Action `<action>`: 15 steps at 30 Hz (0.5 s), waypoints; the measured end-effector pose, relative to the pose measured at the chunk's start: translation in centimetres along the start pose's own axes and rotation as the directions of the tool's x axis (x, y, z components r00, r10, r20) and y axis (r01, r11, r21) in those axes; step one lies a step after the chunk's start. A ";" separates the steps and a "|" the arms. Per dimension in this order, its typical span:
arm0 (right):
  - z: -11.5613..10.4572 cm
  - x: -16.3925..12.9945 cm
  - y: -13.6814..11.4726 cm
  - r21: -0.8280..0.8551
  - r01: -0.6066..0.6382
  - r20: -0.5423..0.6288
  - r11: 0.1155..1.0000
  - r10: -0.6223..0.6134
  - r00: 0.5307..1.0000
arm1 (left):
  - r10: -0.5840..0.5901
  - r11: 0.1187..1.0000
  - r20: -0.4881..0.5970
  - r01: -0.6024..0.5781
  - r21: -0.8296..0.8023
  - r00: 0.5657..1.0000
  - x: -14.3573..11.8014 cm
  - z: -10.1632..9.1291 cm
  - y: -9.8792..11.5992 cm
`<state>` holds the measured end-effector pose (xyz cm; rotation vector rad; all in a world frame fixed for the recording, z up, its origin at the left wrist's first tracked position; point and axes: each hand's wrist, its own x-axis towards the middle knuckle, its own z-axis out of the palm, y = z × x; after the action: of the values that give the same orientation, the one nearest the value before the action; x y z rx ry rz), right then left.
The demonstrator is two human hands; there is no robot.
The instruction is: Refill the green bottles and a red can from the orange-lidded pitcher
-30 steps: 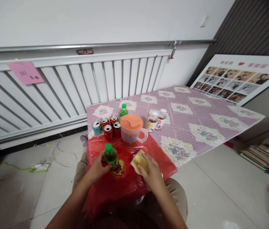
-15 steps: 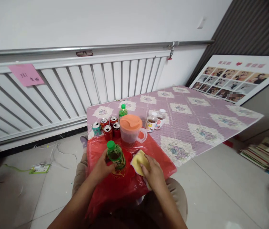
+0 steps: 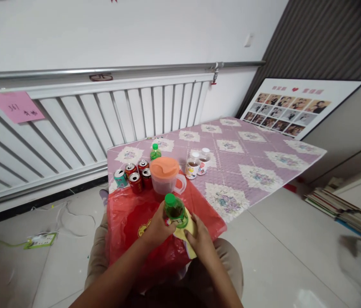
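Bottle point(image 3: 178, 214) in the head view tilts over the red plastic sheet point(image 3: 125, 244) near the centre, its long axis running from the green cap point(image 3: 170, 199) at eleven o'clock to the base at five. The person's left hand point(image 3: 160, 226) curls around it; the right hand point(image 3: 201, 238) pinches a yellow cloth point(image 3: 180, 233) at its four-o'clock side. Lidded jug point(image 3: 162, 186) stands at eleven o'clock from it.

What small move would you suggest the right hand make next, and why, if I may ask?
The right hand should probably wrap the cloth around the held bottle, since the left hand grips that bottle and the right hand holds the cloth close against its side.
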<state>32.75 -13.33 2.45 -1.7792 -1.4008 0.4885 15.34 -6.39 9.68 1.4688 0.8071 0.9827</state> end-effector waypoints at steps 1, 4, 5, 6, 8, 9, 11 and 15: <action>0.2 -0.1 0.1 -0.005 -0.003 -0.009 1.000 0.003 1.000 | 0.005 1.000 -0.003 -0.005 0.018 1.000 0.1 0.0 0.0; 0.4 -0.2 0.1 -0.009 0.021 -0.017 1.000 -0.022 1.000 | 0.022 0.997 -0.028 -0.020 0.074 0.999 0.4 0.0 0.5; 0.4 -0.2 -0.1 0.001 0.035 -0.017 0.999 -0.035 0.999 | 0.033 0.995 -0.036 -0.029 0.098 0.999 0.4 0.0 0.8; 0.2 -0.2 -0.3 0.014 0.044 -0.019 0.999 -0.043 0.999 | 0.046 0.992 -0.042 -0.041 0.122 0.998 0.4 0.0 1.1; -0.5 -0.2 -1.2 0.046 0.042 -0.030 0.998 -0.041 0.999 | 0.073 0.984 -0.047 -0.065 0.163 0.996 0.3 0.1 1.9; -1.0 -0.2 -1.9 0.067 0.038 -0.039 0.997 -0.036 0.999 | 0.084 0.981 -0.039 -0.076 0.177 0.996 0.2 0.2 2.4; -2.3 -0.2 -3.7 0.123 0.046 -0.037 0.991 -0.042 0.998 | 0.096 0.978 0.011 -0.096 0.184 0.995 -0.1 0.6 3.6; -5.2 0.0 -7.2 0.285 0.088 0.079 0.954 -0.115 0.990 | 0.082 0.985 0.164 -0.105 0.138 0.983 -0.7 1.4 5.6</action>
<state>31.92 -14.71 11.17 -1.4648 -1.4026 0.6878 16.10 -8.30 15.07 1.7013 0.7118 0.8788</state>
